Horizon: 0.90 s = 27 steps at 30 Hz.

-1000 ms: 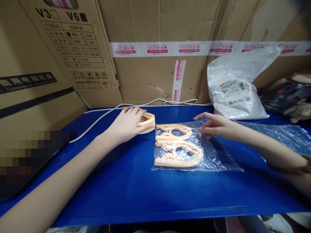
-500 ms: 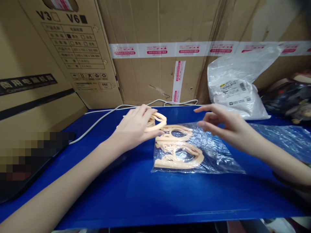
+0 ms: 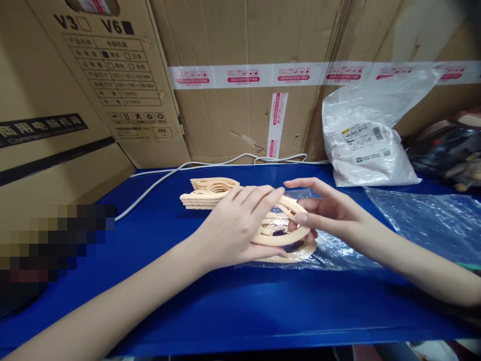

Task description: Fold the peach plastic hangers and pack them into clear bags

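Both hands are closed on a beige plastic piece that looks like a folded travel hanger [image 3: 298, 234]. My left hand [image 3: 240, 223] grips its left part from above, fingers wrapped over it. The thumb and fingers of my right hand [image 3: 326, 208] pinch its rounded right end, with the index finger raised. Directly below lies a clear plastic bag [image 3: 338, 253] with more beige hangers inside, largely covered by my hands. A stack of several like hangers [image 3: 201, 199] stands on the blue table [image 3: 158, 281], just beyond my left hand.
Large cardboard boxes [image 3: 233, 40] wall off the back and left. A white cable [image 3: 150, 188] runs along the table's rear. At the back right sits a white plastic package [image 3: 370, 150], with another clear bag [image 3: 424, 215] in front. A dark, pixelated object [image 3: 56, 250] lies at left.
My left hand has moved right from the stack with one hanger, leaving the stack in view. My right hand has come left and down and now grips the same hanger.
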Tool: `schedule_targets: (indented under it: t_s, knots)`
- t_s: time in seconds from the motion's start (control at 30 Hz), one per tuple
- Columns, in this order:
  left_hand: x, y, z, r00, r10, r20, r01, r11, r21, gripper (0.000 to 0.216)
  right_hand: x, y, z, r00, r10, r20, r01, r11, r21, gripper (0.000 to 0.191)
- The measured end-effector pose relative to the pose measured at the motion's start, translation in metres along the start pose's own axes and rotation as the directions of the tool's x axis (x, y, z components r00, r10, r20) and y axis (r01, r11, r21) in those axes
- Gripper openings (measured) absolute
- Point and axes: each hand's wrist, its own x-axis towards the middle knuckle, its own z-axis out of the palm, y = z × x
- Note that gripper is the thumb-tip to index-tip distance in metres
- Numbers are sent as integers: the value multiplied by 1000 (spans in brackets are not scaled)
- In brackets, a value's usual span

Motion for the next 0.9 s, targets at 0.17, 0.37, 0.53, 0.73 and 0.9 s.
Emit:
schedule_targets:
  t_s: [0.17, 0.37, 0.53, 0.73, 0.9]
  knots:
    - [-2, -18, -2, 997, -80, 14, 79, 997, 11, 84, 7, 0, -13, 990, -12, -140, -2, 995, -100, 55]
    - [-2, -25, -3, 994, -103, 29, 102, 994, 31, 74, 11, 5, -21, 984, -4, -179, -27, 985, -169, 57]
    - [-2, -23, -5, 995, -95, -1, 95, 995, 25, 69, 9, 8, -21, 982, -130, -134, 80, 940, -331, 51]
    - [-2, -17, -5, 996, -73, -43, 74, 997, 15, 69, 4, 6, -15, 920, -387, 69, 309, 604, -735, 65]
    - [-2, -8, -2, 995, -88, -57, 85, 995, -56, 69, 1, 4, -7, 857, -459, 236, 415, 341, -844, 67]
